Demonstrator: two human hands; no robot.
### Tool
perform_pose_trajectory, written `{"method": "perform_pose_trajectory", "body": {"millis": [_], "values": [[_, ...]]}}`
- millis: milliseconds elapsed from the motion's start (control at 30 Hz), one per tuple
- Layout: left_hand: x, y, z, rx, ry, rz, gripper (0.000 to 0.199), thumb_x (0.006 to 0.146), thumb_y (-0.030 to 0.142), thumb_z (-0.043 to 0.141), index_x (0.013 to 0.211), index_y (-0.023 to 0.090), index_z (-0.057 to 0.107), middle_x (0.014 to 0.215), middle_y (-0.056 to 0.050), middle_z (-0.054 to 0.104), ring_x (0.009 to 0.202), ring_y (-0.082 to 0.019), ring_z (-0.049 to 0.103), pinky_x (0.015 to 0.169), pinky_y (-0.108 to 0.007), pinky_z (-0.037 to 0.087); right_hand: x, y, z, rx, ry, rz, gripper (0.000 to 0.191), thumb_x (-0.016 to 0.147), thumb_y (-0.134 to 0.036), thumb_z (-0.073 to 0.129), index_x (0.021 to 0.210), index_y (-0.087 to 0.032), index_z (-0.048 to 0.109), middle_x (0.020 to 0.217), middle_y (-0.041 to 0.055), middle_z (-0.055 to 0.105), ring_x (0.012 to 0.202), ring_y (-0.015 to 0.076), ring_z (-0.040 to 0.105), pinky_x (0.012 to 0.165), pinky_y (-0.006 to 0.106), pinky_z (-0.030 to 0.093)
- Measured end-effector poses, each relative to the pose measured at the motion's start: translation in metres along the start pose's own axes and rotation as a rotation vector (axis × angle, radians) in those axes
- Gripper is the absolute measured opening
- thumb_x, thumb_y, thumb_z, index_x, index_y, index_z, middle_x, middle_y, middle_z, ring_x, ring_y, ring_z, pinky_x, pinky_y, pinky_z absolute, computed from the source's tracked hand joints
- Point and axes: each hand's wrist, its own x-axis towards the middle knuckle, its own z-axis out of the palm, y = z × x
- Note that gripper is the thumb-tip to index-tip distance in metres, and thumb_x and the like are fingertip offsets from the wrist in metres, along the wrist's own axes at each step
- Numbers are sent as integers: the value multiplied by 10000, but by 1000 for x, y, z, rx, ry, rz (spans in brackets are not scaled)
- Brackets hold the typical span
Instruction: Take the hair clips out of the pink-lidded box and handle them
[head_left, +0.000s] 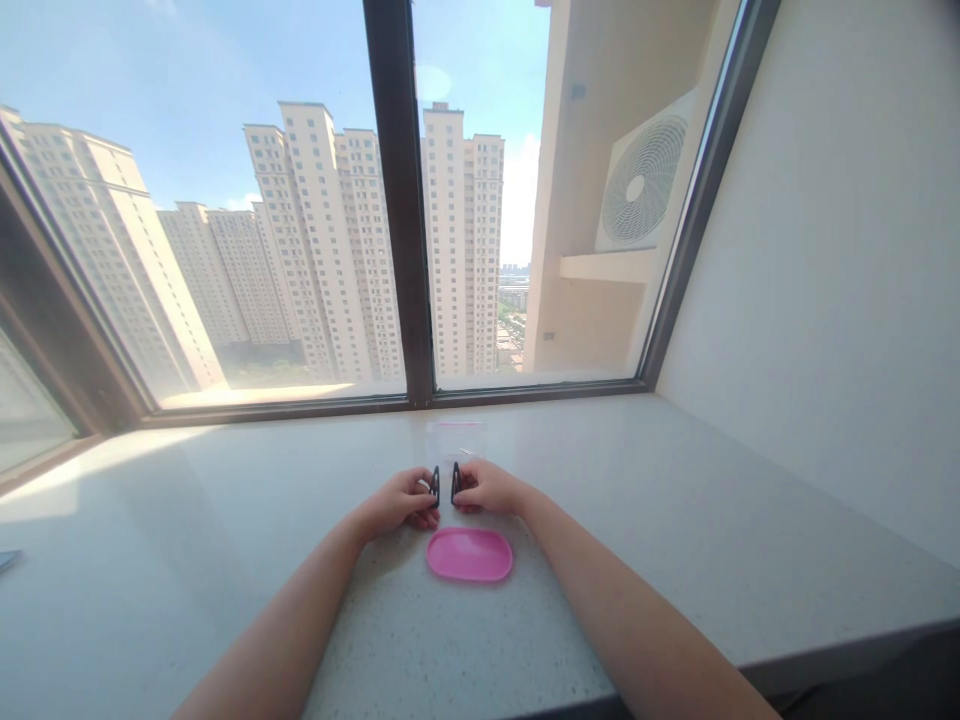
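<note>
My left hand (pixel 414 497) pinches a small, slim black clip-like piece (pixel 436 487) between thumb and fingers. A similar black piece (pixel 454 484) stands upright in the pinch of my right hand (pixel 480 486). The two pieces face each other with a narrow gap between them; their exact kind is too small to tell. Just below both hands, on the near side, lies a pink oval tray (pixel 469 556) with a raised rim and nothing in it. Behind the hands a clear plastic bag (pixel 459 440) with a pink strip along its top lies flat.
Everything rests on a pale speckled counter (pixel 225 560) below a dark-framed window (pixel 420 395). A white wall (pixel 832 300) borders it on the right. The corner of a flat greyish object (pixel 9 560) shows at the far left. The counter's front edge (pixel 847 645) runs along the lower right.
</note>
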Motion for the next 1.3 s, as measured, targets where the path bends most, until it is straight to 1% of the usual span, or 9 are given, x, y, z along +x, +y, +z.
{"method": "perform_pose_trajectory", "body": {"millis": [333,533,767,967,1300], "values": [[2,-2,4,-33,8,9,338,702,370,697,877,163,494,658,-41,686,584,-165,677,540,-240,507,-2,-5,1,-3,21,38,159,628,-141,612,785,-121,597,606,2,609,545,134,581,498,222,450],[3,-2,5,-34,7,9,340,697,375,701,871,160,503,657,-44,688,556,-146,664,503,-209,479,-3,-6,1,10,20,38,156,626,-132,613,781,-119,599,595,-3,603,537,130,572,496,220,444],[3,-2,5,-46,-5,24,360,676,404,714,854,157,521,647,-37,681,574,-160,669,550,-247,504,-2,-2,-1,8,4,19,156,631,-131,613,786,-119,604,603,-4,614,548,128,581,507,216,448],[2,2,6,-35,0,2,373,655,417,726,839,150,542,644,-40,675,584,-163,663,563,-257,497,-2,-1,0,8,9,3,144,637,-141,620,779,-121,605,583,-10,603,536,127,568,513,226,449],[1,2,5,-23,-11,-10,331,665,380,709,838,137,565,677,-50,685,621,-170,666,598,-269,497,-4,-5,0,-2,8,2,133,634,-153,620,761,-118,599,574,-11,594,529,126,560,506,226,438]]}}
